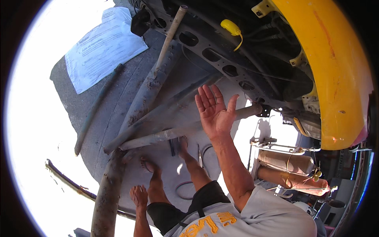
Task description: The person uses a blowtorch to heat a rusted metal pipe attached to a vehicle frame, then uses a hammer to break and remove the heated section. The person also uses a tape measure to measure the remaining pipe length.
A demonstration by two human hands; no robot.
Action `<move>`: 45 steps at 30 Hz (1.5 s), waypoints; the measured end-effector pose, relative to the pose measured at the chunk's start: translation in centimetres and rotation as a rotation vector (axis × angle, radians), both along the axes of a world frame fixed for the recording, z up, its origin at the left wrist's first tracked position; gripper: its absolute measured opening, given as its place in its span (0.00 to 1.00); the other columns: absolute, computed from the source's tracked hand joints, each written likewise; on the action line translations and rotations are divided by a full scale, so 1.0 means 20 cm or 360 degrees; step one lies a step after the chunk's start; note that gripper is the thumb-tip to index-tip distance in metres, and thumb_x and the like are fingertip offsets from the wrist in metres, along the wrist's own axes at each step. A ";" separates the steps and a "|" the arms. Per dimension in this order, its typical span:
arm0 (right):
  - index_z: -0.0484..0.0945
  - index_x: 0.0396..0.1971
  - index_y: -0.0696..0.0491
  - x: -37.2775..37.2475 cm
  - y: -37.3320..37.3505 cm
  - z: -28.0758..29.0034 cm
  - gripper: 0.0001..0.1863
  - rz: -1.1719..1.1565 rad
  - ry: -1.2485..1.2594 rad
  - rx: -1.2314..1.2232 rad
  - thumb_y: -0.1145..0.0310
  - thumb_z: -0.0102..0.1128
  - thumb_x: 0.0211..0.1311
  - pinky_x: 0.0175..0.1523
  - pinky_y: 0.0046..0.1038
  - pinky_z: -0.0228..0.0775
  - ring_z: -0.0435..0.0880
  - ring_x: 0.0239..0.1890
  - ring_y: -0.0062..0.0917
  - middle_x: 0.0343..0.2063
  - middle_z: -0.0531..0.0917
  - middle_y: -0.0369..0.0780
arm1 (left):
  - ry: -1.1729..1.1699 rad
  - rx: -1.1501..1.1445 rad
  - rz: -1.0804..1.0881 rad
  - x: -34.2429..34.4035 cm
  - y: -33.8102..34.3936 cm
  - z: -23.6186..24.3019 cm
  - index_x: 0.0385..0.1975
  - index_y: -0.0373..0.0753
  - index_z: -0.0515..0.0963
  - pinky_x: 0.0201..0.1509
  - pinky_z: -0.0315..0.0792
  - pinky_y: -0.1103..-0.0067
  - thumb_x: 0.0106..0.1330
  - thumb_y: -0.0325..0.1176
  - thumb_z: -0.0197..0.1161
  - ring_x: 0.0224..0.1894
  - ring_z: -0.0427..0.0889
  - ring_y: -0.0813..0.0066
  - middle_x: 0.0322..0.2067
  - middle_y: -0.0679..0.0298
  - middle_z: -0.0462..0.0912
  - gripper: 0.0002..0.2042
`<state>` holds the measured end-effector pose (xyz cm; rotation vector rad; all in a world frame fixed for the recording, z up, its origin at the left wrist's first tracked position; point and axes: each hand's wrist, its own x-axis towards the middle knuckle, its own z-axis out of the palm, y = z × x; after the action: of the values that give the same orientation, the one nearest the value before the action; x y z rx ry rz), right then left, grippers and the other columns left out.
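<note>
My right hand point(217, 112) is raised with its palm up, fingers stretched and thumb out to the side. Nothing lies in it. Behind its wrist runs a dusty metal pipe point(169, 136), one of several that meet near a thick, worn pipe point(106, 201) at the lower left. Beside that thick pipe hangs my left hand point(139, 196), its fingers curled in; whatever they hold, if anything, is hidden. A gap shows between the left hand and the pipe.
At the right is a yellow vehicle panel point(339, 79) with a dark perforated frame point(211, 54) and a yellow dangling piece point(231, 27). Gas cylinders point(286, 164) lie lower right. A printed white sheet point(104, 49) and a loose pipe point(96, 108) are far left.
</note>
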<state>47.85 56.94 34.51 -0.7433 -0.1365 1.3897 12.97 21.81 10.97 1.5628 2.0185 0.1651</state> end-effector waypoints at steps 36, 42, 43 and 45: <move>0.64 0.81 0.42 0.27 -0.06 -1.53 0.38 0.1123 -0.3835 0.0579 0.34 0.37 0.83 0.80 0.70 0.45 0.60 0.81 0.53 0.78 0.62 0.57 | 0.0174 -0.0247 -0.0051 0.42 -0.41 0.01 0.35 0.33 0.87 0.52 0.75 0.51 0.70 0.37 0.69 0.44 0.84 0.42 0.35 0.46 0.86 0.11; 0.56 0.84 0.34 0.14 -0.04 -1.62 0.42 0.1461 -0.3823 0.0517 0.27 0.34 0.79 0.83 0.69 0.34 0.50 0.85 0.50 0.82 0.54 0.54 | 0.0319 -0.0172 -0.0046 0.36 -0.53 0.00 0.29 0.35 0.84 0.48 0.76 0.54 0.69 0.36 0.68 0.40 0.84 0.44 0.32 0.49 0.85 0.11; 0.54 0.85 0.33 0.10 -0.06 -1.64 0.43 0.1489 -0.3802 0.0517 0.26 0.34 0.78 0.84 0.68 0.33 0.48 0.86 0.50 0.83 0.53 0.53 | 0.0310 -0.0215 -0.0045 0.36 -0.55 0.00 0.29 0.35 0.84 0.48 0.76 0.54 0.69 0.36 0.69 0.40 0.84 0.44 0.32 0.49 0.85 0.11; 0.52 0.85 0.32 0.02 -0.12 -1.65 0.44 0.1511 -0.3713 0.0571 0.26 0.36 0.78 0.83 0.69 0.35 0.47 0.86 0.52 0.84 0.50 0.53 | 0.0312 -0.0256 -0.0058 0.35 -0.58 0.01 0.29 0.35 0.84 0.48 0.75 0.54 0.69 0.36 0.69 0.40 0.84 0.44 0.32 0.49 0.85 0.11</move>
<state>48.30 54.63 1.44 -1.6885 -2.6737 0.4264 20.01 10.29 11.18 1.5635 2.0918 -0.1673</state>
